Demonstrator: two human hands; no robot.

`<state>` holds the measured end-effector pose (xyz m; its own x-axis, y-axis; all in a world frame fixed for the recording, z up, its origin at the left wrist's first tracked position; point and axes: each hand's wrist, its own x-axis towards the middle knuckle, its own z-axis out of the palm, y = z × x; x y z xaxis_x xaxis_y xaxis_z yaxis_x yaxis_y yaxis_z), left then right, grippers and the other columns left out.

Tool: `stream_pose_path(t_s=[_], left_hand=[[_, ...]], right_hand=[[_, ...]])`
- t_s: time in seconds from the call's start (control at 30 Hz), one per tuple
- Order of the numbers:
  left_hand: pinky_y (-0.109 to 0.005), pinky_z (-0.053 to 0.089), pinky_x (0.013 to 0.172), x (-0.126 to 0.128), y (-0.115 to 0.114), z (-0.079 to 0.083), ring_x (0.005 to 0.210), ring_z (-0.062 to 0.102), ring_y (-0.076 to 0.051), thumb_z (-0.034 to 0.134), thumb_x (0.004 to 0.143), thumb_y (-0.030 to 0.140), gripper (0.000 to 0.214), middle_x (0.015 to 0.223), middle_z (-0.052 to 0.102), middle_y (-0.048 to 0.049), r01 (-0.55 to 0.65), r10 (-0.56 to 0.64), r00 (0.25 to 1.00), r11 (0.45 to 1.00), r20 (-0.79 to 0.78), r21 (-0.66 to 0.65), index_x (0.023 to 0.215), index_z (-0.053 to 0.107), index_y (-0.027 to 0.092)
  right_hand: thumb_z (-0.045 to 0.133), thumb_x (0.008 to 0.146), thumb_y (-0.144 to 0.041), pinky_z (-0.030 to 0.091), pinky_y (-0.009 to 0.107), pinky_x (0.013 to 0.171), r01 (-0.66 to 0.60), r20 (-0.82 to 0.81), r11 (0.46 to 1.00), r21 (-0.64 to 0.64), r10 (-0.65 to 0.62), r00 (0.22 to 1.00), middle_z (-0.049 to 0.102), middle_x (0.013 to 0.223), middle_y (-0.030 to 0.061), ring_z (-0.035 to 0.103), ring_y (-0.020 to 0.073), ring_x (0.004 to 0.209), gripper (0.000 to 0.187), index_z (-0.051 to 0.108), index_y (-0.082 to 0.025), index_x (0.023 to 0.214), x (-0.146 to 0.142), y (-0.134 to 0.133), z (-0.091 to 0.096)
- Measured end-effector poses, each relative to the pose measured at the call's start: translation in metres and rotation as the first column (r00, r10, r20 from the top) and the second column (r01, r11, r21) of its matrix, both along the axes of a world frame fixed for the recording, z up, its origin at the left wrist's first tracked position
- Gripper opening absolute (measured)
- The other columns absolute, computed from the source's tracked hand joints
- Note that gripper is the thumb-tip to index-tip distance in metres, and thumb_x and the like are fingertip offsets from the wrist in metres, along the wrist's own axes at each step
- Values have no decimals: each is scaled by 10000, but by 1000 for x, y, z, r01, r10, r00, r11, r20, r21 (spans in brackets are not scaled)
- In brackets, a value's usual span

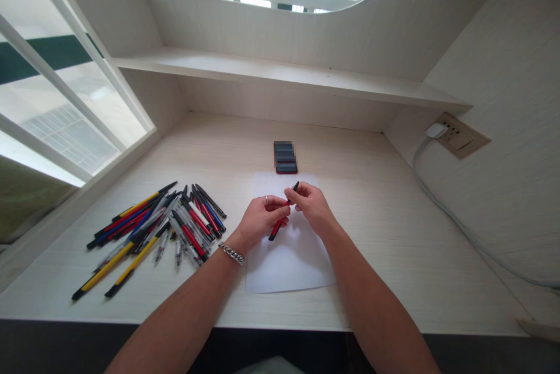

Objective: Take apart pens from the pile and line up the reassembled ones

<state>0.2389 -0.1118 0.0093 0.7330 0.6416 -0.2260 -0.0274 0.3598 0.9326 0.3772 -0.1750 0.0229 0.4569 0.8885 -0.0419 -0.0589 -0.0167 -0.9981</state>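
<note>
Both hands meet over a white sheet of paper (289, 263), gripping one red pen (276, 228) with black ends. My left hand (265, 216) is closed round the lower red barrel, with a ring on one finger and a chain bracelet at the wrist. Pinched near the pen's upper black end are the fingers of my right hand (310, 202). The pen slants, its upper end toward the right and away from me. Part of its barrel is hidden behind the fingers. Left of my left hand lies a loose pile of pens (151, 222) in red, blue, yellow, black and clear plastic.
A dark phone (286, 158) lies just beyond the paper. A white shelf (271, 73) runs across the back of the desk. At right, a charger (436, 130) sits in the wall socket (464, 136), its grey cable (459, 225) trailing down the desk's right side.
</note>
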Motion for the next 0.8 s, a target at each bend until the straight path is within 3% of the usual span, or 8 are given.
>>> stream_pose_path(t_s=[0.13, 0.33, 0.5, 0.7, 0.8], left_hand=[[-270, 501, 592, 0, -2, 1, 582, 605, -116, 780, 693, 363, 327, 748, 665, -71, 44, -41, 997, 998, 59, -55, 830, 649, 97], [-277, 513, 581, 0, -1, -1, 580, 629, -136, 824, 640, 323, 359, 712, 650, -42, -4, 4, 1000, 1000, -7, -9, 855, 630, 109], [-273, 518, 605, 0, -1, -1, 605, 627, -126, 767, 715, 375, 342, 774, 675, -90, 35, -32, 998, 997, 49, -64, 857, 640, 91], [-275, 518, 582, -1, -1, -1, 584, 630, -136, 815, 659, 334, 356, 732, 663, -63, 5, -4, 1000, 999, 12, -38, 851, 624, 102], [-276, 526, 615, 0, -1, -1, 616, 634, -133, 773, 712, 361, 332, 756, 673, -83, 31, -28, 998, 997, 49, -67, 860, 638, 95]], right_hand=[[655, 755, -512, 403, 260, 598, 5, -143, 1000, 23, -1, 990, 696, 894, 43, 594, 142, 727, 349, 690, -217, 937, 2, 0, 0], [766, 643, -490, 379, 257, 562, 110, -31, 994, 1, -110, 993, 617, 614, -5, 513, 113, 564, 371, 554, -187, 609, 1, 3, -6], [668, 740, -529, 425, 266, 618, 29, -162, 999, 25, -25, 987, 697, 892, 53, 605, 151, 741, 360, 681, -206, 898, 1, 2, -6], [764, 652, -477, 403, 263, 596, 110, -58, 994, 10, -110, 992, 624, 637, -8, 534, 114, 593, 333, 605, -184, 654, 0, 3, -6], [711, 702, -506, 426, 269, 612, 55, -145, 998, 11, -53, 988, 678, 788, 20, 586, 137, 680, 325, 676, -205, 820, -1, 3, -6]])
